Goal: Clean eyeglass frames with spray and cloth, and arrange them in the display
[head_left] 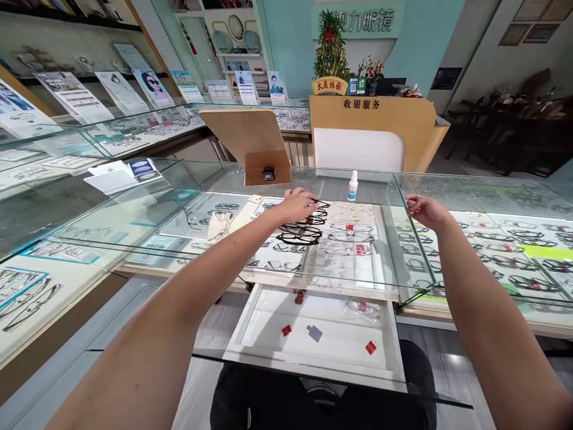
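Note:
My left hand [298, 204] is over the glass counter, its fingers closed at the far end of a row of black eyeglasses [301, 234]. It grips the farthest black pair, which its fingers partly cover. To the right of that row lie several clear-framed eyeglasses [350, 234], some with small red tags. My right hand [425, 210] is raised above the counter farther right, fingers curled in; whatever they may hold is hidden. Between the hands, toward the back, a small white spray bottle [353, 187] stands upright on the glass.
Below the counter, an open white drawer [250, 352] holds red tags [370, 347], a grey tag [314, 332] and a plastic-wrapped item [362, 310]. A wooden-backed stand mirror [250, 140] rises at the back left. A beige cloth [219, 226] lies left. Beyond is a cashier desk [371, 116].

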`<state>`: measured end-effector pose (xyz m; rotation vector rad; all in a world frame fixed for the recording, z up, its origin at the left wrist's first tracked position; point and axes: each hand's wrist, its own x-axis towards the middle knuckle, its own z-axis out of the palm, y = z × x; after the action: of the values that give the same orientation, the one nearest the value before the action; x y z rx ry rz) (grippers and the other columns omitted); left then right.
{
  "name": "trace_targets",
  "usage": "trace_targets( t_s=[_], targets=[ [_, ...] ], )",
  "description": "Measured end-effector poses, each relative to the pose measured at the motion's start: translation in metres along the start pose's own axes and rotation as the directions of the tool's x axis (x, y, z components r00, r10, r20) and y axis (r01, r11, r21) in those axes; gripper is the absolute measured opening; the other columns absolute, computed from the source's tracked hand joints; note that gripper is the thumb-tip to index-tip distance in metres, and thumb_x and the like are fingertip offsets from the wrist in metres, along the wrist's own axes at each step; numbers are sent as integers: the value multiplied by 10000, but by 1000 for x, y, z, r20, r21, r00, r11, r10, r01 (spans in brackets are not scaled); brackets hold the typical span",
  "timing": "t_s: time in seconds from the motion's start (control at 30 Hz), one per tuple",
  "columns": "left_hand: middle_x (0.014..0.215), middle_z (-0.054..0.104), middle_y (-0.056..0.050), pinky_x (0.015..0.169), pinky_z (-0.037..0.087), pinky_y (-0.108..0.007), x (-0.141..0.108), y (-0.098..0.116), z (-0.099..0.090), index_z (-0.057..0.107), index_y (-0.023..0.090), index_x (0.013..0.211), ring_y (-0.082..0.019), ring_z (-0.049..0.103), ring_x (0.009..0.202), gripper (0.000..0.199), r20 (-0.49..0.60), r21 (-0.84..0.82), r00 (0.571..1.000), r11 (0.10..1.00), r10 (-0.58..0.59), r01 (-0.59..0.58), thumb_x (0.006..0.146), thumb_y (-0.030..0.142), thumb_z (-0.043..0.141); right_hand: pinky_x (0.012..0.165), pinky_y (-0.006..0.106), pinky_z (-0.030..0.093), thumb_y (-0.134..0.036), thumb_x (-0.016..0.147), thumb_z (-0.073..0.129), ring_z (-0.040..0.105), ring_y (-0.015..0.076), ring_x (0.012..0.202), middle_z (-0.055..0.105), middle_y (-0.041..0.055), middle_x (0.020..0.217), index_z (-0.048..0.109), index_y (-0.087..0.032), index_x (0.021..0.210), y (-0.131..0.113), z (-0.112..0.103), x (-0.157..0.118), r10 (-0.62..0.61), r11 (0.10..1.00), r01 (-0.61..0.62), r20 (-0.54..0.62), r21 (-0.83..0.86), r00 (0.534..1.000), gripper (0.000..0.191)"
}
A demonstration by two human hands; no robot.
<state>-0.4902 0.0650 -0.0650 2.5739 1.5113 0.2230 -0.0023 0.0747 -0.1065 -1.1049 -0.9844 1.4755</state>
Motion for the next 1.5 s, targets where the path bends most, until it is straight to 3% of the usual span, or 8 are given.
trace_targets(
  t_s=[0.53,1.0,1.2,1.3,1.33,1.4,1.43,1.5],
  targets=[
    [1690,558,-230,1222,407,-749,-153,-82,-2,726,198,1490,-506,504,1545,558,-192,95,814,815,-549,572,1042,386,450,551,260,381,-17,520,633,426,121,599,491,-25,721,684,-225,898,-4,11,-12,-21,998,19,-46,-55,999,434],
    [1823,419,-111,1350,307,-639,-253,-177,-14,572,281,1671,-327,328,1718,681,-145,15,763,770,-630,638,1066,365,272,697,455,227,153,737,420,386,141,610,434,-25,697,703,-226,780,-10,36,-33,-47,993,24,-188,-120,981,475],
    [1837,365,-191,1357,238,-656,-245,-194,-6,412,173,1760,-397,255,1731,791,-147,3,741,749,-655,663,1040,492,333,697,435,269,148,859,322,467,100,619,491,-27,680,655,-227,780,-40,83,-71,-159,975,131,-151,-177,976,508],
    [1820,390,-199,1340,240,-666,-239,-199,-3,404,188,1764,-426,267,1715,824,-149,6,735,742,-662,670,1030,558,346,681,414,326,-84,1042,415,461,103,575,436,-40,539,606,-220,638,-58,148,-119,-45,899,108,156,-424,987,466],
    [1811,406,-200,1335,232,-681,-238,-201,-3,414,199,1760,-438,271,1709,827,-151,6,731,738,-666,674,1027,577,353,718,411,396,-212,1065,526,552,129,641,548,-6,584,707,-216,708,-57,177,-140,101,869,134,437,-476,894,399],
    [1788,438,-202,1322,223,-708,-235,-205,-1,449,220,1743,-464,282,1691,828,-169,0,720,731,-673,683,1018,614,380,845,423,516,-383,991,760,712,219,919,787,97,957,853,-222,1129,-38,238,-182,403,825,205,802,-527,441,231],
    [1774,457,-202,1315,231,-710,-234,-206,0,478,228,1726,-473,294,1680,821,-191,-9,713,728,-674,685,1013,628,401,896,410,540,-415,1015,750,726,236,1041,805,110,1138,830,-251,1262,-20,267,-202,467,802,214,808,-558,358,307],
    [1741,499,-197,1296,271,-690,-234,-208,2,549,238,1675,-475,337,1652,790,-252,-41,699,729,-669,683,1006,643,437,962,392,553,-430,1085,640,720,244,1142,794,91,1270,805,-279,1297,32,317,-229,497,748,250,769,-615,402,308]
  ],
)
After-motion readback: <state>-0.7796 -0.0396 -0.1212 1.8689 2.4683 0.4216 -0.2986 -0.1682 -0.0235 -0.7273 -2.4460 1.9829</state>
